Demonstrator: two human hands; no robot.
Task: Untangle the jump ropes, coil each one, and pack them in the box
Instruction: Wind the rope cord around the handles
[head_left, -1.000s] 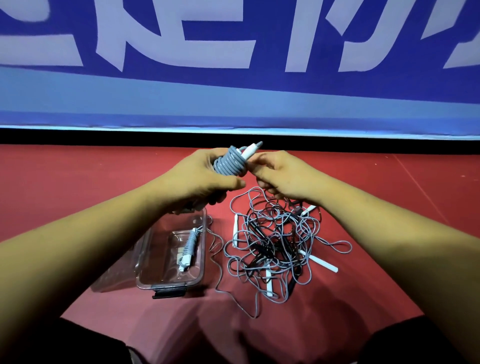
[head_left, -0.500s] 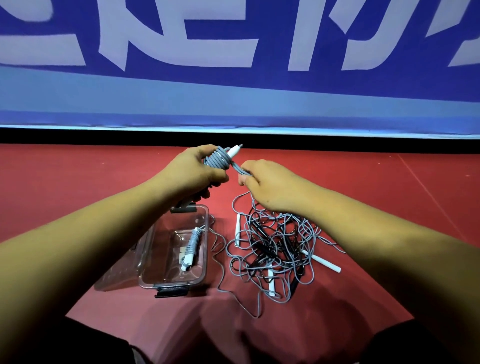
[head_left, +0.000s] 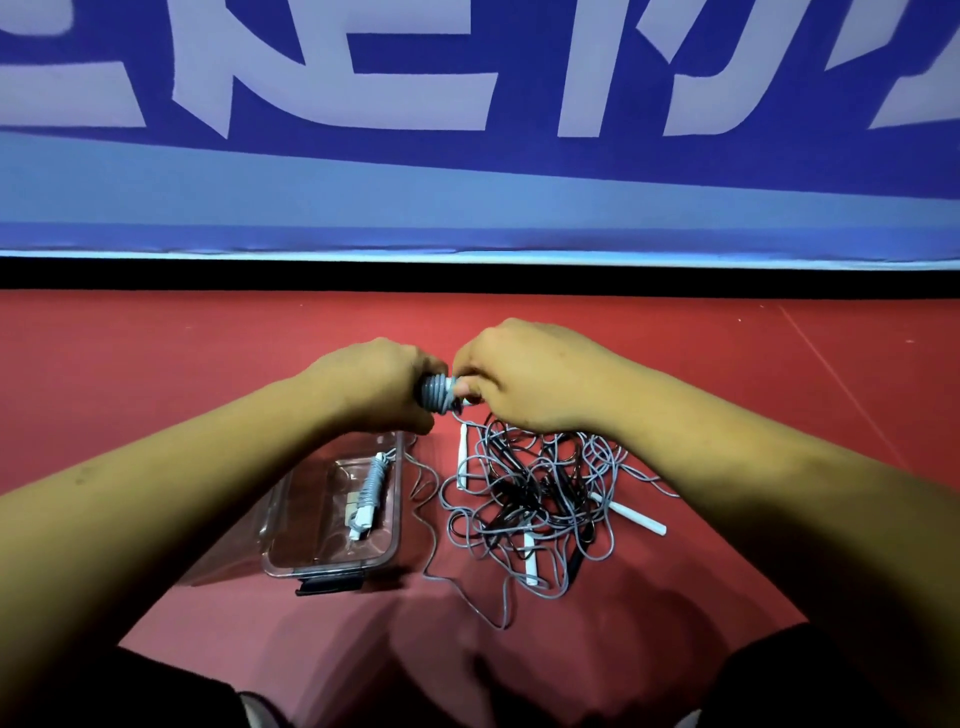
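The grey jump rope (head_left: 435, 396), wound into a tight coil, is held in the air between both hands, above the red floor (head_left: 156, 374) and over the gap between box and tangle. The left grip (head_left: 371, 387) is wrapped round the coil's left end, fingers curled over it so that only the right-hand turns show. The right grip (head_left: 524, 379) meets it from the other side, fingertips bent in and pinching at the coil's exposed end – just which strand they hold is hidden by the fingers.

Below the left wrist a clear plastic box (head_left: 311, 543) stands open on the floor, a black latch (head_left: 328, 585) on its near wall; inside lies another coiled grey rope (head_left: 373, 483) with white handles. Just right of the box sprawls the tangle of grey and black ropes (head_left: 540, 499), with white handles (head_left: 631, 515) poking out of its left, near and right sides. One loose grey strand (head_left: 429, 551) loops across the floor between box and tangle.

All of this sits well short of the floor's far edge, where a black strip (head_left: 467, 278) runs beneath a blue banner (head_left: 467, 171) with large pale lettering.
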